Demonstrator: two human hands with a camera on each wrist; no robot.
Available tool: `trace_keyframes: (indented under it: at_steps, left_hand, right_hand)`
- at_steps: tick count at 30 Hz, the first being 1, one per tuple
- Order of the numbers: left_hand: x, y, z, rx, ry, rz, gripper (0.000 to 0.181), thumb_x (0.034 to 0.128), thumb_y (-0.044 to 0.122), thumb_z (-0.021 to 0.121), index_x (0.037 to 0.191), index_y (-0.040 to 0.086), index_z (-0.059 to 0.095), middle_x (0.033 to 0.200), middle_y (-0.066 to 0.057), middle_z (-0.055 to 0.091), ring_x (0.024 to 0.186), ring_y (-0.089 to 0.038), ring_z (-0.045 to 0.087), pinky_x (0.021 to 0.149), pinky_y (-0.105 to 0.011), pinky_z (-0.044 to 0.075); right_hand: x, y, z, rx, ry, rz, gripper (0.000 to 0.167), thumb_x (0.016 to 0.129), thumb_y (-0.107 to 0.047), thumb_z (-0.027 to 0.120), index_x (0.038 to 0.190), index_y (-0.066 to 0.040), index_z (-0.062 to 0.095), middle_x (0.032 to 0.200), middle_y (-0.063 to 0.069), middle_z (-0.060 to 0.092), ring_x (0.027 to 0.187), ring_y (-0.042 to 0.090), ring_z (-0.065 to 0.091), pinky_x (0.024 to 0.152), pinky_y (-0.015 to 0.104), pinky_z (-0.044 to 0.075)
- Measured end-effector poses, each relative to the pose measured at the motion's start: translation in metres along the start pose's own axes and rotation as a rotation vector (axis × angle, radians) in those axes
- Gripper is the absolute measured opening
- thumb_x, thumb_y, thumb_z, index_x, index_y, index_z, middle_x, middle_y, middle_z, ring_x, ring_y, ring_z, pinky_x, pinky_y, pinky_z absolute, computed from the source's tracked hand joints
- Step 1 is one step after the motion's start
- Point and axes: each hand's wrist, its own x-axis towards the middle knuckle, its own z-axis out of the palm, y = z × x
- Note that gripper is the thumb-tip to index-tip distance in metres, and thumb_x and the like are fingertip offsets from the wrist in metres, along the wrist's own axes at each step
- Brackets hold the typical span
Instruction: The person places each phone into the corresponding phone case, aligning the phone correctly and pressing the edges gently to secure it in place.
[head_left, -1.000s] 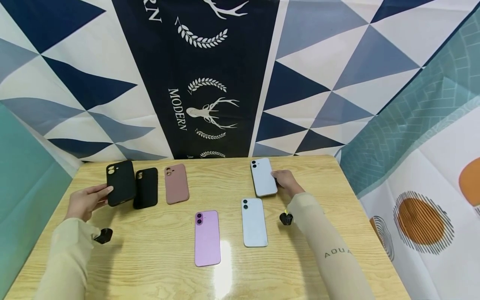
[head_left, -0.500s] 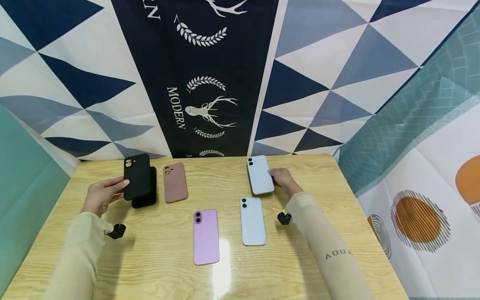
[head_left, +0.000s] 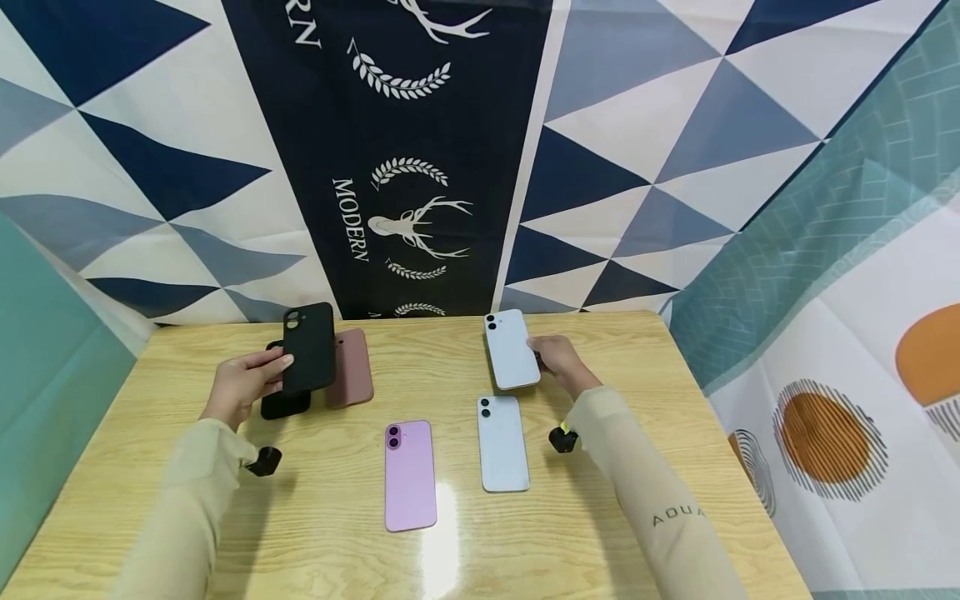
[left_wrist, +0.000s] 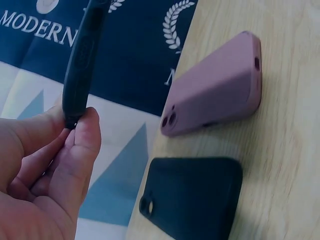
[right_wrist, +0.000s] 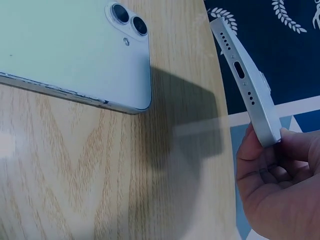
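Over the tabletop's (head_left: 337, 517) 11 o'clock side, the left hand (head_left: 242, 383) pinches a black case (head_left: 311, 346) by its 9 o'clock edge; its long axis runs 12 to 6, camera cutouts toward 12. At 1 o'clock, the right hand (head_left: 558, 358) pinches a white phone (head_left: 513, 350), lenses up, leaning slightly toward 11. The black case partly hides a second case (head_left: 287, 405) and a pink case (head_left: 356, 371); the left wrist view crops it at 12.

Two cases (head_left: 356, 371) lie on the table (head_left: 330, 517), left of two phones (head_left: 410, 479).
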Motion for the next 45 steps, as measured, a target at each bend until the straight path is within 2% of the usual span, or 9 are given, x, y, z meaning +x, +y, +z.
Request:
trace_keyframes:
  at_steps: [4, 7, 10, 14, 17, 20, 23, 35, 45]
  left_hand:
    - [0.000, 0.002, 0.010, -0.007, 0.002, 0.005, 0.065, 0.0870, 0.029, 0.066, 0.139, -0.001, 0.041, 0.099, 0.014, 0.055, 0.068, 0.005, 0.059, 0.066, -0.013, 0.055]
    - [0.000, 0.003, 0.018, 0.000, -0.007, 0.008, 0.062, 0.0886, 0.028, 0.064, 0.139, 0.001, 0.041, 0.123, -0.004, 0.056, 0.068, 0.005, 0.058, 0.067, -0.013, 0.055]
    - [0.000, 0.003, 0.026, 0.006, -0.024, 0.020, 0.060, 0.0902, 0.028, 0.062, 0.140, 0.001, 0.040, 0.144, -0.016, 0.038, 0.070, 0.005, 0.058, 0.068, -0.013, 0.055]
    - [0.000, 0.004, 0.036, 0.009, -0.041, 0.034, 0.059, 0.0897, 0.028, 0.063, 0.139, 0.003, 0.042, 0.115, -0.003, 0.060, 0.070, 0.004, 0.058, 0.069, -0.015, 0.055]
    - [-0.001, 0.004, 0.045, 0.004, -0.055, 0.040, 0.059, 0.0887, 0.029, 0.064, 0.138, 0.004, 0.044, 0.101, 0.010, 0.060, 0.072, 0.004, 0.059, 0.071, -0.018, 0.056]
    - [-0.002, 0.006, 0.055, 0.006, -0.071, 0.040, 0.058, 0.0888, 0.030, 0.064, 0.138, 0.005, 0.045, 0.123, -0.003, 0.057, 0.074, 0.004, 0.059, 0.073, -0.019, 0.056]
    - [-0.002, 0.008, 0.064, 0.016, -0.080, 0.036, 0.056, 0.0893, 0.030, 0.063, 0.137, 0.006, 0.047, 0.142, -0.012, 0.041, 0.073, 0.003, 0.058, 0.075, -0.019, 0.056]
    - [-0.004, 0.013, 0.093, 0.019, -0.094, 0.038, 0.054, 0.0884, 0.028, 0.065, 0.134, 0.005, 0.050, 0.140, -0.015, 0.043, 0.073, 0.002, 0.059, 0.076, -0.021, 0.056]
    - [-0.006, 0.012, 0.105, 0.012, -0.116, 0.025, 0.051, 0.0886, 0.028, 0.065, 0.134, 0.009, 0.052, 0.139, -0.012, 0.045, 0.075, 0.000, 0.060, 0.088, -0.031, 0.055]
  right_hand:
    - [-0.001, -0.002, 0.002, -0.003, 0.006, -0.002, 0.041, 0.101, -0.021, 0.039, 0.130, 0.005, 0.049, 0.093, 0.006, 0.056, 0.080, 0.016, 0.053, 0.071, 0.026, 0.047]
    - [-0.001, -0.002, 0.003, -0.003, 0.011, 0.000, 0.041, 0.101, -0.021, 0.039, 0.132, 0.005, 0.048, 0.096, 0.008, 0.056, 0.082, 0.017, 0.053, 0.071, 0.026, 0.047]
    - [-0.001, 0.000, 0.004, 0.007, 0.025, 0.006, 0.041, 0.101, -0.021, 0.039, 0.131, 0.004, 0.049, 0.097, 0.008, 0.056, 0.079, 0.016, 0.052, 0.070, 0.026, 0.046]
    - [-0.003, 0.000, 0.006, 0.015, 0.029, 0.003, 0.039, 0.101, -0.020, 0.039, 0.129, 0.004, 0.051, 0.094, 0.006, 0.056, 0.077, 0.015, 0.051, 0.070, 0.027, 0.046]
    - [-0.006, 0.000, 0.008, 0.026, 0.025, -0.008, 0.038, 0.101, -0.019, 0.039, 0.128, 0.005, 0.052, 0.092, 0.006, 0.056, 0.077, 0.016, 0.051, 0.071, 0.028, 0.047]
    - [-0.009, -0.001, 0.008, 0.035, 0.024, -0.016, 0.038, 0.101, -0.019, 0.039, 0.128, 0.005, 0.053, 0.093, 0.007, 0.056, 0.078, 0.017, 0.051, 0.072, 0.028, 0.047]
    - [-0.009, -0.001, 0.009, 0.047, 0.022, -0.018, 0.038, 0.101, -0.019, 0.039, 0.128, 0.005, 0.052, 0.095, 0.008, 0.056, 0.078, 0.016, 0.052, 0.071, 0.027, 0.048]
    - [-0.010, 0.001, 0.012, 0.071, 0.015, -0.016, 0.039, 0.101, -0.020, 0.040, 0.130, 0.004, 0.051, 0.091, 0.007, 0.055, 0.073, 0.014, 0.051, 0.069, 0.027, 0.046]
    - [-0.019, -0.002, 0.017, 0.083, -0.002, -0.043, 0.040, 0.100, -0.019, 0.041, 0.129, 0.007, 0.050, 0.086, 0.005, 0.055, 0.075, 0.016, 0.051, 0.066, 0.024, 0.046]
